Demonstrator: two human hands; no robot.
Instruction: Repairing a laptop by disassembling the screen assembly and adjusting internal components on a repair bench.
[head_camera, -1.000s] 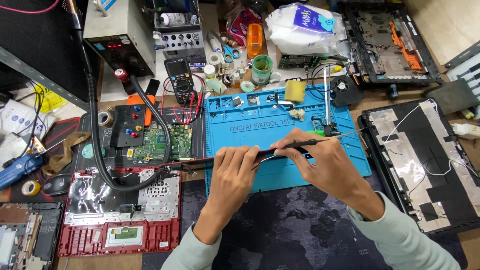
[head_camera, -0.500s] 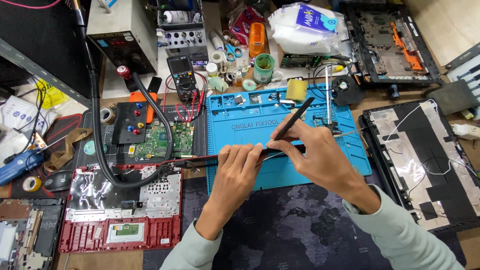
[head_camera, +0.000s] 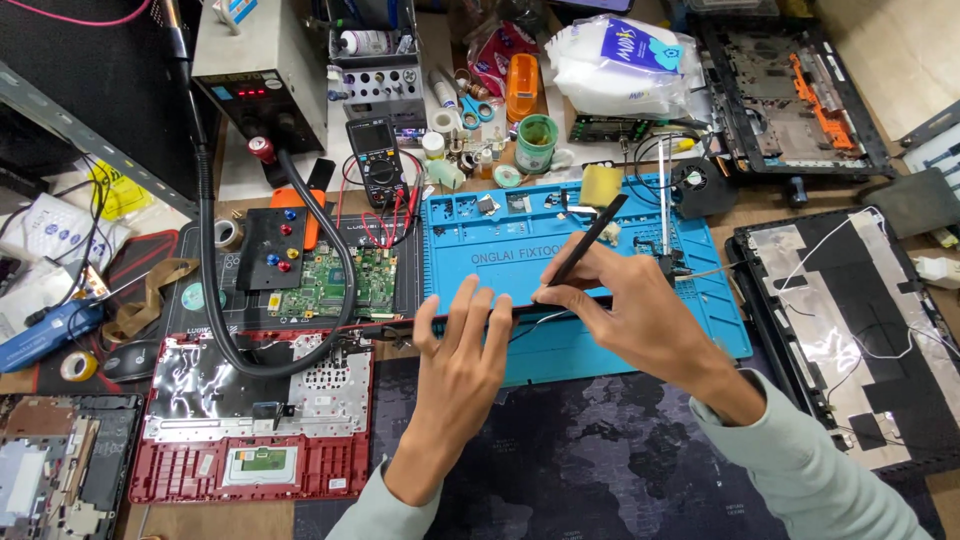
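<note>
The left hand (head_camera: 462, 345) is raised with fingers spread, its fingertips steadying the near edge of a thin, dark screen panel (head_camera: 400, 328) seen edge-on, which runs level across the worktop (head_camera: 770, 200) from the red laptop base (head_camera: 255, 420) to the blue repair mat (head_camera: 520, 255); the right hand (head_camera: 640, 315) pinches a slim black pry tool (head_camera: 588, 243), tilted, its lower tip meeting the panel's edge between the two hands; whether the tip sits inside a seam cannot be told; a green circuit board (head_camera: 330, 283) lies just behind the panel, a black multimeter (head_camera: 378, 160) further back; an open laptop lid shell (head_camera: 860, 330) lies to the right.
</note>
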